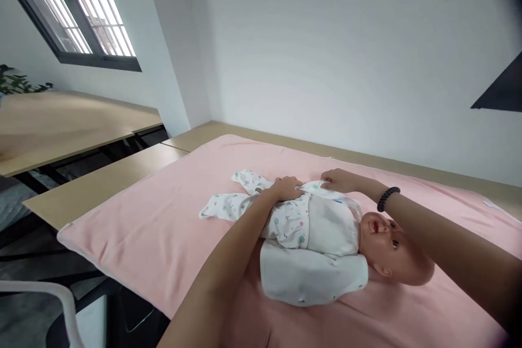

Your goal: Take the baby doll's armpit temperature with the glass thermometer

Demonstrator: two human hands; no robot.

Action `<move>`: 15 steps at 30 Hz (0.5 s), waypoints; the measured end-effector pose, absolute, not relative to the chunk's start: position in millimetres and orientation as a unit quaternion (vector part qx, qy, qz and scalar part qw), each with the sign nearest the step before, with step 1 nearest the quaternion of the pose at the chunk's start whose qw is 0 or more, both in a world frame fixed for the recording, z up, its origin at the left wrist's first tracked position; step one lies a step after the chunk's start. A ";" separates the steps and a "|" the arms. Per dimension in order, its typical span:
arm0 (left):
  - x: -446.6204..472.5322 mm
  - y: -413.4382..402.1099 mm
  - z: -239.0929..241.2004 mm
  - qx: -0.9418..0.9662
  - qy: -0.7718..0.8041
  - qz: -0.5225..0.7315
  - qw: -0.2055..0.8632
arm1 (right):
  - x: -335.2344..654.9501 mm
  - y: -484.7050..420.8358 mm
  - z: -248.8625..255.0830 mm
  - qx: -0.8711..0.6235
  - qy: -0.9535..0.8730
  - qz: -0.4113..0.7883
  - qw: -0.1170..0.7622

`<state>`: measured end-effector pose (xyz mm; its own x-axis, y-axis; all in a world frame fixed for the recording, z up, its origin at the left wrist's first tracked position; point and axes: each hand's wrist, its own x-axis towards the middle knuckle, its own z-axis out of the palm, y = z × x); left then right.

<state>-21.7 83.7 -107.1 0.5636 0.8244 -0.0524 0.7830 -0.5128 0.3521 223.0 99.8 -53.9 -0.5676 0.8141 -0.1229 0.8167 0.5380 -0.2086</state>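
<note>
A baby doll (395,250) lies on its back, its head to the right and its legs to the left. It wears white printed baby pants (287,223) and a pale baby top (332,225). One panel of the top, a white flap (314,274) with small snaps, lies spread on the near side. My left hand (287,188) rests over the pants at the doll's far hip, fingers curled down on the cloth; its fingertips are partly hidden. Along the far side, my right hand (338,179) pinches the edge of printed cloth that stretches between both hands.
A pink blanket (163,239) covers most of the wooden table (110,179), which stands against a white wall (326,54). Another table (73,119) is at the left, below a barred window. A white chair arm (61,293) shows at the lower left.
</note>
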 end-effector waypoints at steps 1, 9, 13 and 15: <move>-21.7 82.1 -106.3 0.867 0.462 0.067 0.175 | 221.6 96.1 -48.9 0.474 0.873 -0.116 -0.003; -42.1 72.9 -64.6 0.873 0.400 0.176 0.216 | 219.8 48.7 -18.9 0.477 0.860 -0.178 -0.028; -59.1 61.8 -32.9 0.875 0.378 0.199 0.226 | 239.9 33.4 -17.5 0.498 0.846 -0.189 -0.034; -62.7 54.5 -21.9 0.880 0.382 0.176 0.221 | 248.3 27.2 -13.6 0.516 0.837 -0.173 -0.059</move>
<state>-62.7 54.5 -21.9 0.6458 0.7506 0.1400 0.5950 -0.6096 0.5237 248.3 27.2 -13.6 -0.4611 0.8837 -0.0807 0.8430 0.4079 -0.3506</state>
